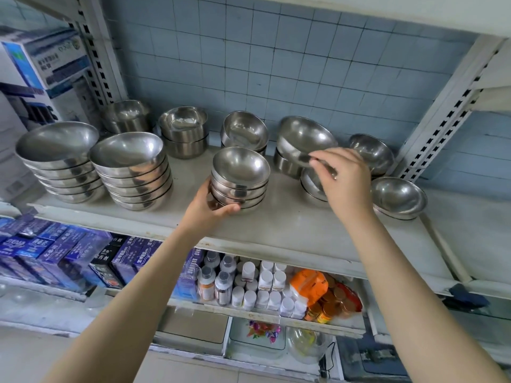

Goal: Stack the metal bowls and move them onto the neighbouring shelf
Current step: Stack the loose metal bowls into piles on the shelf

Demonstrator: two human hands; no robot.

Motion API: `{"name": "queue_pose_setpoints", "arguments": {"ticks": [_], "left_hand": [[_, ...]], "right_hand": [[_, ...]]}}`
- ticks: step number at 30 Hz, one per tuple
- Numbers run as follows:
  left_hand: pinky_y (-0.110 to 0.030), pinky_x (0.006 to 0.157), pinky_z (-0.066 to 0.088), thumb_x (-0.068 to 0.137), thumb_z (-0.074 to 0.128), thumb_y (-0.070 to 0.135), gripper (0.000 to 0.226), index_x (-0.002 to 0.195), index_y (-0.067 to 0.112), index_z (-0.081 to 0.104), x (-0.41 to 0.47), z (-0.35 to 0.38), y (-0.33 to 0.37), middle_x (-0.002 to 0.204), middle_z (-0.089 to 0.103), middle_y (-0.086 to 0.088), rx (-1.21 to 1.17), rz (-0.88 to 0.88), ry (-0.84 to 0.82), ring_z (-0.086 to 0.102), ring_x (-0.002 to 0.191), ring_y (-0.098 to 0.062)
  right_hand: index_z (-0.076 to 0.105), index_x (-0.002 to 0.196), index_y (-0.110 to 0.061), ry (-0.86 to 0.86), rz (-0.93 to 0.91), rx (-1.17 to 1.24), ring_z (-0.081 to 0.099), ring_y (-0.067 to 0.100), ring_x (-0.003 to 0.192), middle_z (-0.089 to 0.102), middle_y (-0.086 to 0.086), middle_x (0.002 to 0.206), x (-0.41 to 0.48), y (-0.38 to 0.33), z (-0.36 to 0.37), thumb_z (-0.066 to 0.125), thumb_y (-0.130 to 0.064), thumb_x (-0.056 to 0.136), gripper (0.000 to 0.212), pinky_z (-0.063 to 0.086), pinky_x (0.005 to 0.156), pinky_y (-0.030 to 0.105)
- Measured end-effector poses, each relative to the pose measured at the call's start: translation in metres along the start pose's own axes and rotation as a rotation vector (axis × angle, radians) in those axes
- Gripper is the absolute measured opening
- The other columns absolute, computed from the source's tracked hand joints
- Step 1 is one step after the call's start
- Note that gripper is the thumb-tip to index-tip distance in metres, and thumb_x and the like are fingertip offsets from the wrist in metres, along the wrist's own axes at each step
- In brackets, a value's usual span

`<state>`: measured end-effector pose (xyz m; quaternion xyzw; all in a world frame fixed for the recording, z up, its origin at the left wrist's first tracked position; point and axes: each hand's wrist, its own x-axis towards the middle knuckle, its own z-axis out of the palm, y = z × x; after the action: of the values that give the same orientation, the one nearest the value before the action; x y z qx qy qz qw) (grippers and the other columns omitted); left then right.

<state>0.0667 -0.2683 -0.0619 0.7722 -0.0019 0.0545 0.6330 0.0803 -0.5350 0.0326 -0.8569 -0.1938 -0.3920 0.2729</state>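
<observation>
Left hand grips the small bowl stack low on its left side, fingers curled round the bottom bowls. The stack sits on the shelf. Right hand, right of the stack, has its fingers bent, thumb and forefinger pinching the near rim of a tilted bowl. Two taller stacks stand left of the small stack, and a single bowl sits far right of it.
</observation>
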Motion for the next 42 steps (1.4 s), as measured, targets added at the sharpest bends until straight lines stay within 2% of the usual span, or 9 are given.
{"name": "queue_pose_setpoints", "arguments": {"ticks": [10, 13, 16, 19, 24, 31, 36, 38, 42], "left_hand": [[0.002, 0.072, 0.041, 0.075, 0.082, 0.008, 0.069, 0.115, 0.043, 0.038, -0.002, -0.002, 0.002, 0.102, 0.057, 0.031, 0.012, 0.022, 0.018, 0.057, 0.081, 0.026], [0.002, 0.072, 0.042, 0.075, 0.083, 0.011, 0.068, 0.115, 0.044, 0.038, -0.003, -0.002, 0.003, 0.101, 0.057, 0.032, 0.025, 0.034, 0.022, 0.056, 0.081, 0.027], [0.0, 0.074, 0.042, 0.072, 0.086, 0.016, 0.067, 0.111, 0.049, 0.042, -0.003, -0.006, 0.002, 0.101, 0.06, 0.03, 0.042, 0.05, 0.028, 0.057, 0.084, 0.025], [-0.002, 0.076, 0.042, 0.069, 0.088, 0.017, 0.071, 0.118, 0.043, 0.042, -0.002, -0.013, 0.001, 0.104, 0.061, 0.028, 0.045, 0.044, 0.035, 0.056, 0.085, 0.026], [0.001, 0.075, 0.04, 0.07, 0.087, 0.017, 0.071, 0.125, 0.032, 0.045, 0.0, -0.045, -0.007, 0.104, 0.063, 0.023, 0.068, 0.034, 0.017, 0.057, 0.086, 0.025], [-0.017, 0.097, 0.043, 0.069, 0.087, 0.035, 0.086, 0.14, 0.02, 0.041, 0.001, -0.073, -0.019, 0.118, 0.064, 0.011, 0.162, 0.018, -0.02, 0.06, 0.112, -0.006], [-0.019, 0.091, 0.039, 0.08, 0.078, 0.037, 0.084, 0.146, 0.01, 0.034, -0.017, -0.075, -0.012, 0.132, 0.061, -0.006, 0.352, 0.017, -0.017, 0.056, 0.122, -0.022], [-0.028, 0.099, 0.041, 0.084, 0.073, 0.038, 0.078, 0.146, 0.011, 0.036, -0.036, -0.077, -0.01, 0.14, 0.051, -0.008, 0.424, 0.087, 0.027, 0.05, 0.126, -0.024], [-0.025, 0.082, 0.045, 0.087, 0.07, 0.032, 0.045, 0.125, 0.012, 0.056, -0.066, -0.066, -0.002, 0.121, 0.056, -0.002, 0.528, 0.325, 0.151, 0.057, 0.108, -0.021]], "right_hand": [[0.079, 0.096, -0.008, -0.224, -0.09, 0.109, 0.062, 0.032, 0.09, 0.076, 0.004, 0.091, -0.012, -0.052, 0.069, 0.069, -0.007, 0.087, 0.013, 0.037, 0.084, 0.02], [0.074, 0.114, -0.009, -0.24, -0.087, 0.166, 0.062, 0.026, 0.106, 0.072, 0.005, 0.11, -0.013, -0.053, 0.068, 0.07, -0.01, 0.089, 0.026, 0.044, 0.097, 0.027], [0.046, 0.147, -0.021, -0.293, 0.268, 0.375, 0.039, 0.01, 0.14, 0.042, -0.001, 0.151, -0.021, -0.055, 0.067, 0.073, -0.028, 0.091, 0.063, 0.036, 0.115, 0.031], [0.026, 0.155, -0.038, -0.417, 0.681, 0.643, 0.036, 0.004, 0.142, 0.028, -0.019, 0.157, -0.024, -0.059, 0.067, 0.066, -0.055, 0.088, 0.08, 0.036, 0.117, 0.041], [0.034, 0.142, -0.045, -0.553, 0.728, 0.813, 0.048, 0.01, 0.136, 0.053, -0.022, 0.136, -0.024, -0.078, 0.086, 0.05, -0.037, 0.101, 0.044, 0.044, 0.111, 0.041], [0.028, 0.156, -0.033, -0.528, 0.73, 0.816, 0.047, 0.012, 0.138, 0.048, -0.006, 0.152, -0.025, -0.101, 0.105, 0.048, -0.036, 0.104, 0.056, 0.044, 0.111, 0.043], [0.032, 0.154, -0.032, -0.434, 0.76, 0.809, 0.049, 0.016, 0.136, 0.047, -0.005, 0.152, -0.029, -0.101, 0.102, 0.046, -0.034, 0.105, 0.051, 0.048, 0.106, 0.037], [0.032, 0.154, -0.032, -0.374, 0.757, 0.766, 0.049, 0.015, 0.135, 0.042, -0.012, 0.146, -0.034, -0.099, 0.094, 0.047, -0.035, 0.104, 0.052, 0.047, 0.108, 0.037], [0.048, 0.145, -0.027, -0.232, 0.688, 0.591, 0.052, -0.001, 0.128, 0.055, -0.01, 0.141, -0.053, -0.079, 0.068, 0.051, -0.031, 0.104, 0.042, 0.04, 0.114, 0.031]]}}
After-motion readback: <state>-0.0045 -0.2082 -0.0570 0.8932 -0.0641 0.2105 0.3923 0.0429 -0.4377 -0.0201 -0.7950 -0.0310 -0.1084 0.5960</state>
